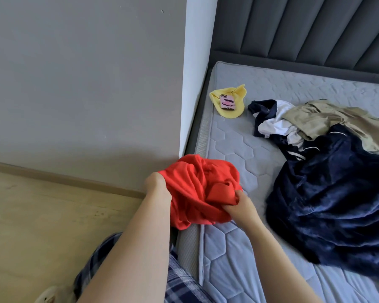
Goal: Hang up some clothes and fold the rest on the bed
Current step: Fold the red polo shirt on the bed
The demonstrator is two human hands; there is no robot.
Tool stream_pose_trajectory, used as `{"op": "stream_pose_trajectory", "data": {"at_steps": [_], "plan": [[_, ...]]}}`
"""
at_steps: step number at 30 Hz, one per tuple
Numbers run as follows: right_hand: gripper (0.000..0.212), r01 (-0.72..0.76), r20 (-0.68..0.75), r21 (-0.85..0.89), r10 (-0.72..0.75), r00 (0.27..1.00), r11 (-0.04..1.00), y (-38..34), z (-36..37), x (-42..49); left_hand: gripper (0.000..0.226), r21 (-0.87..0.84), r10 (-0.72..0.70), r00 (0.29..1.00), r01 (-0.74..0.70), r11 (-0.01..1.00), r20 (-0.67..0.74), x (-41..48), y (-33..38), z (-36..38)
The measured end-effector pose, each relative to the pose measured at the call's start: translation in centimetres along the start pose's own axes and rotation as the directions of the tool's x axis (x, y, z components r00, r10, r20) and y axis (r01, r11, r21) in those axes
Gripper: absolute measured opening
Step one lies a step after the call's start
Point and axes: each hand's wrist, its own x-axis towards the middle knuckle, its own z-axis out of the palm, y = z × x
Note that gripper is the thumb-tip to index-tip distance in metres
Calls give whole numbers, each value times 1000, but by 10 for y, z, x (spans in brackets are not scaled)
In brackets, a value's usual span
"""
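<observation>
While clutching crumpled red cloth garment (197,184) in curled left hand (157,182), right hand (239,207) fingers: quilted grey mattress (234,136) just beyond, plain grey wall (85,84) leftward.

I can read no text, label, brand or number anywhere in this view. The closest thing to a marking is the dark pattern on the pink phone case (227,102), lying on the yellow cloth (240,97) in the upper middle of the frame. It is too small to make out as letters.

Soft even daylight, no glare; faint shadow along wall (85,84) base; wide-angle bending at edges; slightly soft focus.
</observation>
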Motion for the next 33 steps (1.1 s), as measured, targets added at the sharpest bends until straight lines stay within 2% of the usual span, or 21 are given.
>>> {"op": "stream_pose_trajectory", "data": {"at_steps": [1,3,4,5,6,8,10,12,14,15,16,17,19,21,23,25,27,29,30,31,33], "plan": [[4,3,-31,6,-3,1000,1000,-2,-1,0,38,130,99,995,-96,987,-18,0,1,0],[12,-19,-81,107,28,996,994,-7,-6,2,36,399,414,909,-367,841,-37,-2,1,-2],[18,-31,-95,180,48,994,983,-13,-10,2,38,449,569,822,-516,729,22,-7,1,-3],[20,-34,-91,259,60,994,965,-21,-14,0,42,429,649,749,-635,643,135,-13,0,-1],[22,-26,-79,352,58,995,936,-32,-18,-3,43,360,656,697,-714,600,290,-17,-2,4],[29,27,-84,526,20,996,850,-54,-29,-11,38,282,513,623,-754,593,591,-25,-12,11],[35,146,-164,625,-54,985,767,-75,-45,-16,24,345,331,559,-779,524,760,-30,-21,14],[35,276,-255,685,-133,958,674,-96,-64,-21,12,380,216,559,-753,538,801,-30,-23,15],[30,354,-309,799,-174,935,487,-112,-81,-22,11,320,183,551,-689,651,814,-29,-19,14],[29,376,-338,830,-166,926,412,-117,-88,-19,11,293,180,532,-682,670,827,-29,-16,13],[29,408,-379,830,-151,913,381,-118,-92,-16,14,299,179,513,-712,636,840,-29,-15,11],[26,439,-425,793,-133,895,423,-116,-93,-10,17,341,171,507,-757,558,845,-28,-14,10],[18,417,-491,618,-87,867,666,-96,-86,8,14,502,62,530,-830,244,846,-27,-16,8],[13,253,-439,522,2,899,815,-68,-68,26,4,619,-230,608,-785,-34,760,-28,-22,4],[20,81,-283,512,79,956,855,-36,-44,38,20,651,-435,630,-749,-122,643,-30,-26,1],[35,-61,-155,492,157,976,869,-10,-20,37,22,682,-399,648,-727,-71,649,-31,-26,3],[58,-144,-114,399,205,972,906,12,0,29,22,689,-200,689,-720,-85,696,-28,-22,6],[53,-151,-129,290,195,972,945,23,6,23,24,710,48,709,-696,-110,703,-22,-21,8],[43,-151,-141,284,197,970,947,24,3,22,26,724,146,713,-689,-37,686,-18,-22,9],[34,-141,-148,303,193,970,943,22,-1,23,36,727,193,728,-681,86,658,-16,-22,10],[25,-76,-107,405,130,986,911,7,-11,21,72,679,139,760,-635,367,636,-12,-22,13]]}}
